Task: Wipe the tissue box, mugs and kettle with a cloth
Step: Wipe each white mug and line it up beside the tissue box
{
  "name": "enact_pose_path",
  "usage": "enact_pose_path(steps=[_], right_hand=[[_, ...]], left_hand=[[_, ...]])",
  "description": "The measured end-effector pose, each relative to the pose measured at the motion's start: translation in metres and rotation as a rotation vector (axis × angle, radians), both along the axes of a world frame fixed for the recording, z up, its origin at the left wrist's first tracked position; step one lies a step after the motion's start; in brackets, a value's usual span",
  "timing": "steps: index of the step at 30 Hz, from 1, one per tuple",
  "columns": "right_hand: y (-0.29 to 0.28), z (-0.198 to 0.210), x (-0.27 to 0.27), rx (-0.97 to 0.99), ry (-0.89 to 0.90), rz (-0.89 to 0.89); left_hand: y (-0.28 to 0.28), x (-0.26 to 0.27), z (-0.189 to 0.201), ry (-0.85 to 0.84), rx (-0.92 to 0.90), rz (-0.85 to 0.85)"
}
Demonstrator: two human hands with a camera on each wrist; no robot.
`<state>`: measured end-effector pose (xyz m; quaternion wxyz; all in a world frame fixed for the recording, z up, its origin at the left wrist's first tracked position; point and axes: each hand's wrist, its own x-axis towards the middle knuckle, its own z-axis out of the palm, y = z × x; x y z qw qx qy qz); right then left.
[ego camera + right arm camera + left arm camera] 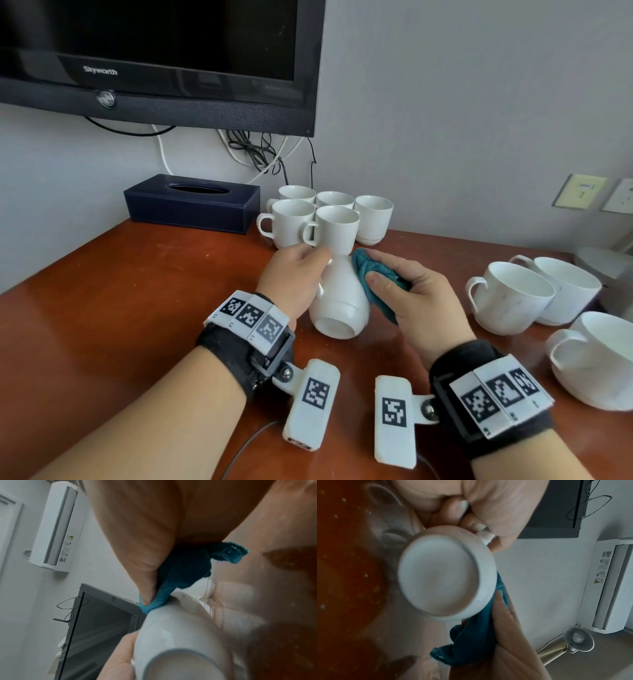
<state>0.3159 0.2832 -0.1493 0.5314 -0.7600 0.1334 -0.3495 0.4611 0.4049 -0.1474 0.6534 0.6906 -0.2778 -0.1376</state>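
Observation:
My left hand [301, 270] grips a white mug [340, 301] by its handle and holds it tipped, base toward me, above the brown table [137, 291]. In the left wrist view the mug's base [440, 574] fills the middle, with fingers [453, 511] curled through the handle. My right hand [404, 291] holds a bunched teal cloth [373, 274] and presses it against the mug's right side; the cloth [180, 577] and the mug [178, 642] also show in the right wrist view. A dark blue tissue box [191, 202] stands at the back left.
Several white mugs [329, 216] cluster at the back by the wall. Larger white cups [510, 298] stand at the right, with a grey object [606, 260] behind them. A black television [154, 58] hangs above, cables dangling below it.

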Motion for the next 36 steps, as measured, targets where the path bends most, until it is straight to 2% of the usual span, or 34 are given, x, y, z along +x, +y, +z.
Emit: enact_pose_path(steps=[6, 9, 12, 15, 17, 22, 27, 29, 32, 36], right_hand=[[0.011, 0.004, -0.003, 0.01, 0.02, 0.218], [0.012, 0.003, -0.003, 0.012, 0.031, 0.245], [0.01, 0.003, -0.001, 0.042, -0.014, 0.186], [0.005, 0.002, 0.001, 0.06, -0.085, 0.036], [0.004, 0.002, 0.001, 0.067, -0.109, -0.007], [0.006, 0.003, 0.0, 0.006, -0.07, 0.008], [0.018, 0.003, -0.001, -0.078, 0.058, 0.19], [0.022, 0.004, -0.001, -0.117, 0.114, 0.212], [0.023, 0.005, 0.0, -0.133, 0.096, 0.162], [0.019, 0.005, 0.001, -0.046, -0.033, 0.027]], left_hand=[[0.006, 0.015, 0.002, 0.156, -0.076, 0.167], [0.007, 0.016, 0.002, 0.188, -0.073, 0.177], [0.006, 0.011, 0.004, 0.135, -0.074, 0.062], [0.005, -0.001, 0.004, 0.05, -0.031, -0.076], [0.004, -0.007, 0.003, 0.008, -0.001, -0.108], [0.003, -0.006, 0.003, -0.006, -0.034, -0.008], [0.005, 0.003, -0.001, 0.04, -0.056, 0.126], [0.007, 0.004, 0.0, 0.049, -0.067, 0.148], [0.008, 0.001, 0.005, -0.005, -0.04, 0.111], [0.006, -0.014, 0.009, -0.094, 0.031, -0.005]])
